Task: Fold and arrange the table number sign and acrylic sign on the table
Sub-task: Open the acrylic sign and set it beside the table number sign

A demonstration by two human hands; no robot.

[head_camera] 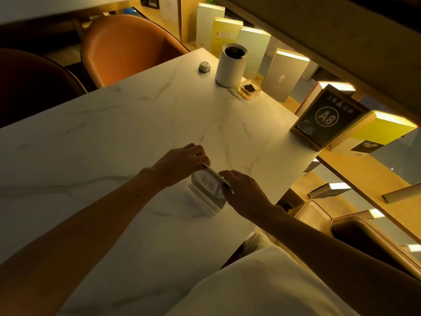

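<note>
A small clear acrylic sign (208,187) with a printed card in it stands upright on the white marble table (114,137), near the right edge. My left hand (182,161) pinches its top left corner. My right hand (243,191) grips its top right corner. The sign's base rests on the tabletop. A wooden-framed table number sign (327,118) reading "A8" stands upright at the table's far right edge, apart from both hands.
At the far end stand a white cylindrical container (230,65), a small white round call button (204,66) and a glass ashtray (249,88). Books (284,74) line the shelf on the right. An orange chair (127,49) sits beyond the table, a tan seat (355,231) at right.
</note>
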